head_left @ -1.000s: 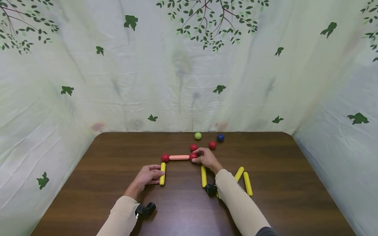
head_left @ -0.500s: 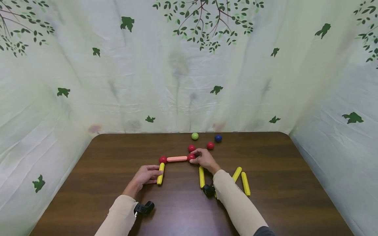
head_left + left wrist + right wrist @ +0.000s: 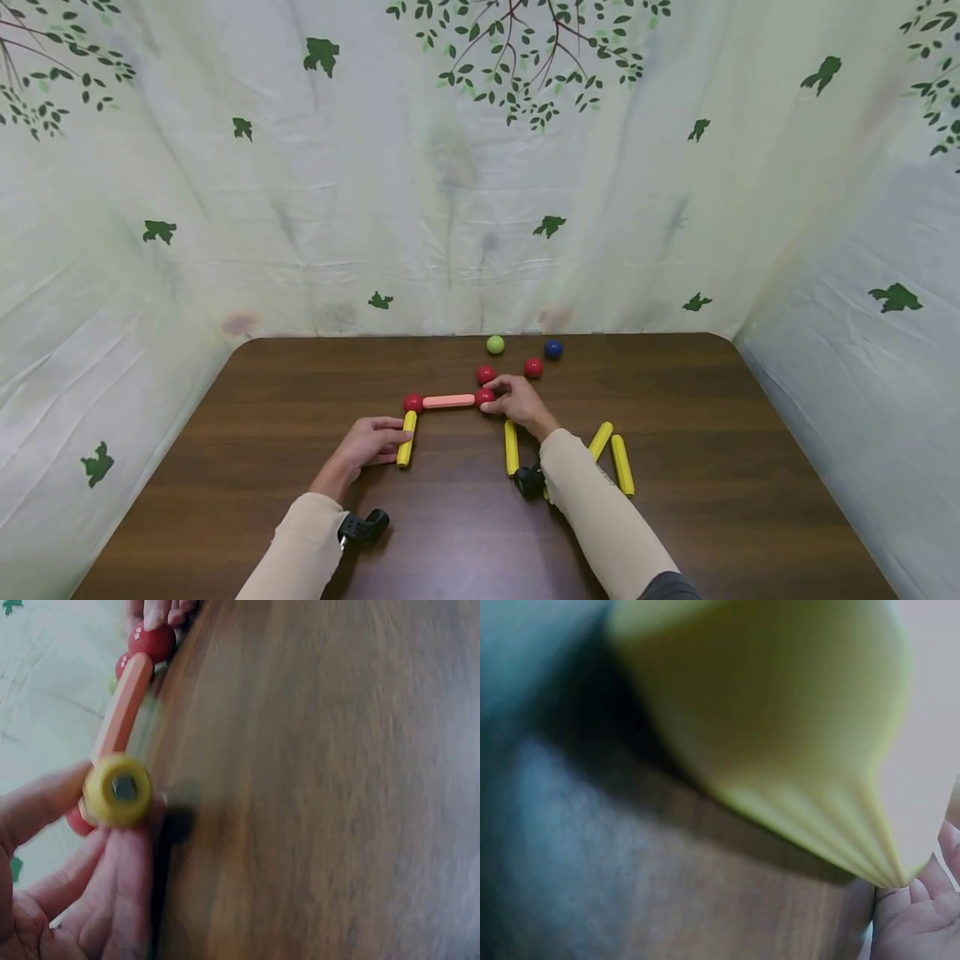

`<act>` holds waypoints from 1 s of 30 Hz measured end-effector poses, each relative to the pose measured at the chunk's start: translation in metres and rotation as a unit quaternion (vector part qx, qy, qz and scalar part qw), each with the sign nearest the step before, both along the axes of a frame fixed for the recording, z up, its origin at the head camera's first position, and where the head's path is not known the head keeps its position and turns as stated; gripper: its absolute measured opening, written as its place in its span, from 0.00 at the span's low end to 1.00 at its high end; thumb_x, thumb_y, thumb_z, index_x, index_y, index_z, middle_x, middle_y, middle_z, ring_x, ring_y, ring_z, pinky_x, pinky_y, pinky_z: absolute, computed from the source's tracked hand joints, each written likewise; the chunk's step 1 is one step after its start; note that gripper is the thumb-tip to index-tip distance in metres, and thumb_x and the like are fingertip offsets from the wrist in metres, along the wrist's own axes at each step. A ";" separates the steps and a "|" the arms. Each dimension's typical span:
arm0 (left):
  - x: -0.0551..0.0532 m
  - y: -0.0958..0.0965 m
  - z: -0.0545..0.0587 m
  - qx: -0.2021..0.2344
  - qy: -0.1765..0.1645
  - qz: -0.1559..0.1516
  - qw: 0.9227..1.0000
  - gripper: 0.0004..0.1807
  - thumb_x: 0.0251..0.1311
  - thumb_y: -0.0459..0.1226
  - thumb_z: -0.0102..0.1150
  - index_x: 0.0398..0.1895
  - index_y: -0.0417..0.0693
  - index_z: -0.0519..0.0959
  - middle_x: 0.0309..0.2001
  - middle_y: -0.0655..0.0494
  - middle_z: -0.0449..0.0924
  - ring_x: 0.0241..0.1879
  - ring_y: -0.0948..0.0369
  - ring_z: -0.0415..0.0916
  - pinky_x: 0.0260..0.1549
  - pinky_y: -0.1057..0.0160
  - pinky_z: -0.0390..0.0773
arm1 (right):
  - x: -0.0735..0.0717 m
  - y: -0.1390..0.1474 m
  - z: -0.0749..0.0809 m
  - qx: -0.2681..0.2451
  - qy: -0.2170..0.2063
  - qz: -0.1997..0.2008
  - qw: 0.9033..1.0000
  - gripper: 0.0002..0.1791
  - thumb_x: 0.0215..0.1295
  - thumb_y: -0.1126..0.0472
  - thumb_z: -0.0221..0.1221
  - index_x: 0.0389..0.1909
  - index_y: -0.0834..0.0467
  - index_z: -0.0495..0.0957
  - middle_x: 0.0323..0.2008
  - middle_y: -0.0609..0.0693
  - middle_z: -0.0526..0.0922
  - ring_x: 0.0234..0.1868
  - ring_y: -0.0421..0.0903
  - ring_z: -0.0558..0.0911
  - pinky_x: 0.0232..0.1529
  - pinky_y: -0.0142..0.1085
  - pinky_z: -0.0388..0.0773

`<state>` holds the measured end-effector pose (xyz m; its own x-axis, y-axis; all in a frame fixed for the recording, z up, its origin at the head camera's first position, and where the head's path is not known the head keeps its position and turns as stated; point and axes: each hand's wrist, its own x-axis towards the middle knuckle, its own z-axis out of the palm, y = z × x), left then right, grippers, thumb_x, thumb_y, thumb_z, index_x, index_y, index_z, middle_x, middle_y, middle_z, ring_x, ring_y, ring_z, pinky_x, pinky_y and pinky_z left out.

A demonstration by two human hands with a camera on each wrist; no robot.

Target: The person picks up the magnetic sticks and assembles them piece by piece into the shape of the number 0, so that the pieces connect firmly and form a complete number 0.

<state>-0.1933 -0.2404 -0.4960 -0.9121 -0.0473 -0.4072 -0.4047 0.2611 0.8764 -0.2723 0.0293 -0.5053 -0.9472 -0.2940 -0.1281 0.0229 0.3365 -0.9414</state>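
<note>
In the head view my left hand pinches a yellow stick between thumb and fingers. The far tip of this stick meets a red ball; whether it is joined to it cannot be told. From that ball a pink stick runs right to a second red ball, which my right hand pinches. The left wrist view shows the near end of the held yellow stick, with a dark square at its centre. A blurred yellow stick fills much of the right wrist view.
Yellow sticks lie beside my right forearm: one to its left, two more to its right. Behind my right hand sit two red balls, a green ball and a blue ball. A curtain borders the table.
The yellow stick in my left hand has tilted and its far tip has come against the left red ball. My right hand keeps its hold on the other red ball. The head view shifts slightly.
</note>
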 end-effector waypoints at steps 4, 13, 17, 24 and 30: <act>0.000 0.003 0.002 -0.021 0.007 0.005 1.000 0.23 0.55 0.36 0.68 0.50 0.30 0.76 0.34 0.49 0.81 0.28 0.60 0.79 0.33 0.61 0.82 | 0.000 0.000 -0.001 -0.001 0.000 -0.001 1.000 0.17 0.54 0.68 0.69 0.45 0.62 0.81 0.46 0.54 0.80 0.32 0.43 0.75 0.35 0.32 0.71; -0.002 0.007 0.008 -0.070 0.029 0.005 0.997 0.19 0.54 0.35 0.68 0.46 0.31 0.78 0.31 0.50 0.81 0.25 0.60 0.76 0.29 0.63 0.81 | -0.001 0.001 0.000 0.004 0.009 -0.003 1.000 0.17 0.53 0.68 0.69 0.45 0.62 0.81 0.46 0.55 0.81 0.34 0.43 0.75 0.35 0.32 0.72; -0.002 0.007 0.008 -0.084 0.036 0.002 0.996 0.18 0.54 0.35 0.68 0.45 0.32 0.79 0.31 0.51 0.80 0.24 0.59 0.75 0.26 0.64 0.79 | -0.001 0.001 0.001 0.003 0.001 -0.006 1.000 0.16 0.54 0.68 0.69 0.45 0.61 0.81 0.46 0.54 0.81 0.34 0.43 0.75 0.36 0.32 0.71; -0.002 0.006 0.008 -0.097 0.036 0.001 0.995 0.17 0.54 0.35 0.68 0.45 0.32 0.79 0.30 0.53 0.81 0.24 0.59 0.75 0.26 0.64 0.79 | -0.002 0.001 -0.001 0.002 -0.002 -0.006 1.000 0.17 0.54 0.68 0.69 0.45 0.61 0.81 0.47 0.54 0.80 0.33 0.43 0.75 0.35 0.32 0.71; 0.000 0.004 0.009 -0.084 0.043 -0.004 0.996 0.19 0.55 0.36 0.68 0.47 0.32 0.78 0.32 0.51 0.83 0.24 0.59 0.76 0.27 0.62 0.80 | -0.001 0.000 -0.001 0.000 -0.001 -0.006 1.000 0.17 0.54 0.68 0.69 0.45 0.62 0.81 0.47 0.55 0.81 0.31 0.42 0.76 0.35 0.32 0.72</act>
